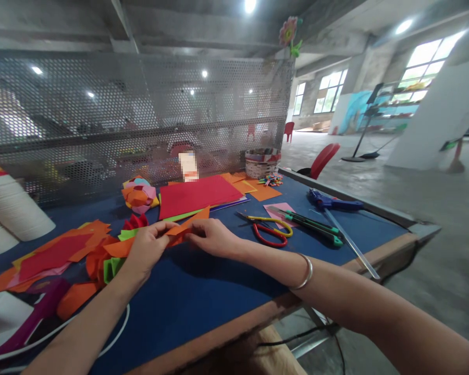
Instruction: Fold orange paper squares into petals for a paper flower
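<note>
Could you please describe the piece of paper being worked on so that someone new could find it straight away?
Start at the blue table in front of the perforated metal screen. Near its middle, the left hand and right hand pinch a narrow orange paper strip between them. Unlike the flat red sheet behind it, it is folded, pointed, and lifted off the table.

Bare blue table (pixel 203 297) lies open below your hands at lower centre. Folded paper scraps (pixel 62 255) crowd the left of the frame; scissors (pixel 269 232), a cutter (pixel 308 221) and a ruler (pixel 352 242) block the right, and a perforated screen (pixel 140 114) walls the back.
</note>
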A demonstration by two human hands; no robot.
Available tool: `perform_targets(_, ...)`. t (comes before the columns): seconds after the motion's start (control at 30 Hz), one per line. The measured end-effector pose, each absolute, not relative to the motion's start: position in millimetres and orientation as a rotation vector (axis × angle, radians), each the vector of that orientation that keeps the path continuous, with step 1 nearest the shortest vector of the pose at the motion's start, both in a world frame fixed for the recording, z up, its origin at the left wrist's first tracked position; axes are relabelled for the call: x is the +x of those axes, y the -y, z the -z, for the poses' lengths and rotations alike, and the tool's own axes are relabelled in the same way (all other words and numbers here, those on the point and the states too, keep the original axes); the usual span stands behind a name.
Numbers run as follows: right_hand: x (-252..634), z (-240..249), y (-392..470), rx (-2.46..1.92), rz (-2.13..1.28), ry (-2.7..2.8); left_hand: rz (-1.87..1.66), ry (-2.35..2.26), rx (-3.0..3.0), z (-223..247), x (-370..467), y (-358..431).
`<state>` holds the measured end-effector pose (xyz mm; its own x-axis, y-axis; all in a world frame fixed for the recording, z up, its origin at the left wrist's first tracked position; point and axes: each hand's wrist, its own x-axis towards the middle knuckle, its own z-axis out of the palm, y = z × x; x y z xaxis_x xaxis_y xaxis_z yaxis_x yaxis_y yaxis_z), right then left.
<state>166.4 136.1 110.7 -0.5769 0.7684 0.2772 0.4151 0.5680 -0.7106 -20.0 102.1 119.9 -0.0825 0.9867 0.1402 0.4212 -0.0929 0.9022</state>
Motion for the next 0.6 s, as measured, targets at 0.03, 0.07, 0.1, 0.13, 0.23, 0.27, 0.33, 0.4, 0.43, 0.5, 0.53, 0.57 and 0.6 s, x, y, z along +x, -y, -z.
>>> perform_targets(0.03, 166.2, -110.9, -136.0, -0.944, -0.805, 2.226, -1.125, -1.548, 1.554, -120.1, -20.0, -102.2)
perform_targets(0.07, 165.9, -111.1, -135.9, -0.944, -0.806, 2.225, -1.104, -1.545, 1.548, -120.2, -19.9, -102.3)
perform_targets(0.1, 165.7, -111.3, -135.8, -0.944, -0.804, 2.220, -1.087, -1.541, 1.544, -120.2, -19.7, -102.7)
perform_targets(0.13, 165.6, -111.4, -135.8, -0.945, -0.800, 2.213, -1.073, -1.540, 1.544, -120.0, -19.4, -103.2)
perform_targets(0.23, 166.1, -111.7, -136.2, -0.952, -0.780, 2.188, -1.031, -1.557, 1.562, -119.3, -18.8, -105.1)
perform_targets(0.27, 166.5, -111.7, -136.4, -0.957, -0.771, 2.180, -1.015, -1.570, 1.575, -119.2, -18.9, -105.6)
perform_targets(0.33, 167.3, -111.6, -136.9, -0.968, -0.753, 2.168, -0.984, -1.598, 1.605, -119.4, -19.5, -106.3)
perform_targets(0.4, 167.5, -111.3, -137.3, -0.979, -0.739, 2.163, -0.962, -1.621, 1.627, -119.8, -20.7, -106.3)
perform_targets(0.43, 167.4, -111.0, -137.5, -0.982, -0.737, 2.165, -0.958, -1.631, 1.629, -120.0, -21.3, -106.2)
perform_targets(0.5, 166.6, -110.1, -138.0, -0.979, -0.738, 2.171, -0.960, -1.645, 1.619, -119.9, -22.4, -105.9)
perform_targets(0.53, 166.1, -109.6, -138.3, -0.975, -0.739, 2.174, -0.962, -1.647, 1.611, -119.6, -22.6, -105.9)
perform_targets(0.57, 165.5, -109.0, -138.7, -0.970, -0.740, 2.175, -0.964, -1.644, 1.602, -119.2, -22.7, -106.0)
perform_targets(0.6, 165.0, -108.3, -139.0, -0.965, -0.740, 2.176, -0.963, -1.635, 1.594, -118.7, -22.4, -106.2)
